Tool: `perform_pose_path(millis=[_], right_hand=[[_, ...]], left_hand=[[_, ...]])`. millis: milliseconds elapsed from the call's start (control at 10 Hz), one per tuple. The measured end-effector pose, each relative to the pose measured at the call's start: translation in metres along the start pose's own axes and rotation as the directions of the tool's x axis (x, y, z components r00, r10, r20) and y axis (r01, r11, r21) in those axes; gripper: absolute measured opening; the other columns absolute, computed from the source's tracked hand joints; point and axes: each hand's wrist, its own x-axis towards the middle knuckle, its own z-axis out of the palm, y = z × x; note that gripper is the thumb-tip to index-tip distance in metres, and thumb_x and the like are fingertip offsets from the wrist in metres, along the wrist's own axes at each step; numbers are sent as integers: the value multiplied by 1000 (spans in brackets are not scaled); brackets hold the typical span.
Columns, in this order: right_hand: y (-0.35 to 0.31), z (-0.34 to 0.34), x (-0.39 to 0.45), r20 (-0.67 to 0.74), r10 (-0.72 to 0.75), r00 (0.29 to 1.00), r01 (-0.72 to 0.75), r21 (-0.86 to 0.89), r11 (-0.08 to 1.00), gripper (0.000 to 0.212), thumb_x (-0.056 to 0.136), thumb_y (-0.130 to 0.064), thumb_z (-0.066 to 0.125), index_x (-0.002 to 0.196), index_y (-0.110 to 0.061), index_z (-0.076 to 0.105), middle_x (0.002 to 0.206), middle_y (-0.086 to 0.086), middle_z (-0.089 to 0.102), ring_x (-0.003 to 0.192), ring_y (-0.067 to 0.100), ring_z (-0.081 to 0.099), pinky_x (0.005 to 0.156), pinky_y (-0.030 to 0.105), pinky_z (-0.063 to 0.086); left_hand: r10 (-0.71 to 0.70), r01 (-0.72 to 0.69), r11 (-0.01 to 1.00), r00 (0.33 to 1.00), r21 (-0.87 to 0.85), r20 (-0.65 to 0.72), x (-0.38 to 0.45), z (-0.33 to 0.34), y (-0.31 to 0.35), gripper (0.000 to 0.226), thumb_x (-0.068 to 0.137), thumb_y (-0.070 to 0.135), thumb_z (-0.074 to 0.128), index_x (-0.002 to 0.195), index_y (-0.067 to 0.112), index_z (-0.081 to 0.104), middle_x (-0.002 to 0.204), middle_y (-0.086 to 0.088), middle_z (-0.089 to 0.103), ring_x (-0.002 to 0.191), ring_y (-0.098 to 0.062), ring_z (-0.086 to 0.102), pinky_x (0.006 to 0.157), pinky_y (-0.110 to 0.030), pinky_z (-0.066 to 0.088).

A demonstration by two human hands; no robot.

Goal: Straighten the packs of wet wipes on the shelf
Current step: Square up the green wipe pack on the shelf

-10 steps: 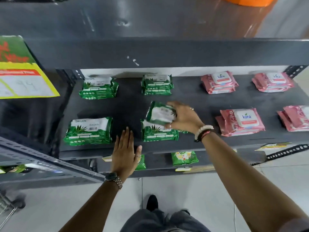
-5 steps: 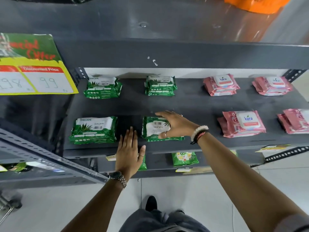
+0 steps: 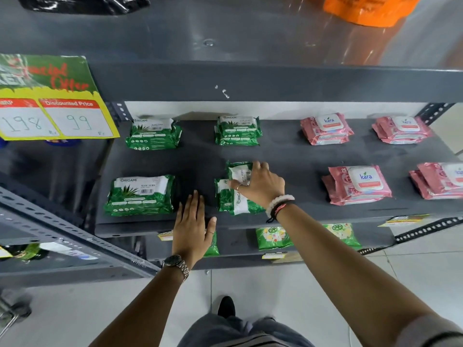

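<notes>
Green packs of wet wipes lie on the dark grey shelf [image 3: 288, 156]. My right hand [image 3: 261, 185] grips a green pack [image 3: 239, 172] turned on end above a small skewed pile of green packs [image 3: 229, 200] at the front middle. My left hand [image 3: 191, 224] rests flat with fingers apart on the shelf's front edge, just left of that pile, holding nothing. Other green packs sit at the front left [image 3: 140, 195], back left [image 3: 152, 134] and back middle [image 3: 238, 131].
Pink wet wipe packs lie on the right half: back [image 3: 325, 128], far back right [image 3: 400, 130], front [image 3: 357, 185], front right edge [image 3: 441, 180]. A yellow price sign [image 3: 55, 103] hangs at left. The upper shelf [image 3: 250, 81] overhangs. Green packets [image 3: 273, 237] lie on the lower shelf.
My right hand had pressed the green pack flat onto the front-middle pile; now it has turned that pack on end and shifted it back. My left hand has stayed put.
</notes>
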Motion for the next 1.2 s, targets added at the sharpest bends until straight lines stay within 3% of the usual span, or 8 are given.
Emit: perform_pose_path(millis=[100, 200, 300, 400, 600, 700, 900, 1200], right_hand=[[9, -9, 2, -16, -155, 988, 155, -31, 987, 75, 90, -60, 36, 144, -8, 23, 149, 16, 31, 129, 37, 45, 96, 52, 47], [25, -26, 4, 74, -542, 837, 547, -144, 825, 66, 87, -4, 49, 147, -18, 24, 160, 3, 14, 145, 26, 22, 115, 48, 30], [30, -34, -2, 275, -666, 694, 720, -297, 628, 85, 75, 18, 43, 146, -25, 26, 161, -7, 8, 149, 21, 3, 120, 44, 10], [29, -30, -1, 308, -697, 648, 757, -367, 541, 83, 76, 17, 44, 146, -23, 27, 160, -4, 12, 149, 25, 3, 121, 49, 10], [30, -18, 5, 213, -607, 766, 643, -263, 719, 76, 77, -33, 70, 142, -15, 35, 151, 12, 33, 145, 29, 20, 120, 43, 10], [26, -13, 0, 104, -523, 846, 533, -192, 824, 77, 73, -47, 71, 138, -17, 42, 136, 8, 45, 128, 30, 45, 111, 43, 33], [15, -5, -12, -31, -388, 921, 385, -72, 920, 72, 72, -50, 70, 133, -20, 47, 125, 6, 48, 113, 26, 53, 85, 42, 52], [15, -3, -14, -43, -381, 923, 378, -67, 923, 72, 74, -49, 71, 135, -20, 45, 127, 7, 47, 117, 26, 51, 86, 44, 52]], left_hand=[[8, -8, 1000, 1000, 9, -1, 0, 0, 0, 63, 96, 42, 29, 140, -2, 39, 152, -20, 32, 138, -33, 33, 115, -49, 22], [11, -11, 1000, 1000, 19, -1, 0, 0, 0, 63, 97, 42, 28, 140, -2, 39, 152, -20, 32, 138, -32, 33, 115, -49, 21], [7, -7, 1000, 1000, 25, 2, -1, 1, 0, 64, 97, 43, 27, 141, -2, 39, 152, -20, 32, 139, -32, 32, 115, -48, 20], [3, -3, 1000, 1000, 30, 10, 0, 1, 0, 64, 97, 43, 27, 141, -1, 38, 153, -19, 30, 140, -31, 31, 115, -48, 20], [-3, 2, 1000, 1000, 29, 22, 0, 1, -1, 64, 97, 44, 26, 142, -1, 37, 153, -19, 29, 140, -31, 30, 116, -48, 19], [-4, 4, 1000, 1000, 18, 22, 1, 0, -1, 64, 97, 43, 27, 141, -1, 38, 153, -20, 31, 139, -33, 32, 115, -47, 20], [-12, 12, 1000, 1000, 3, 12, 1, -1, 0, 64, 96, 43, 28, 141, -1, 39, 152, -19, 32, 139, -33, 32, 115, -46, 21], [-9, 9, 1000, 1000, -22, 18, 1, 2, -1, 64, 95, 42, 30, 140, -2, 39, 152, -20, 32, 139, -34, 32, 115, -48, 23]])
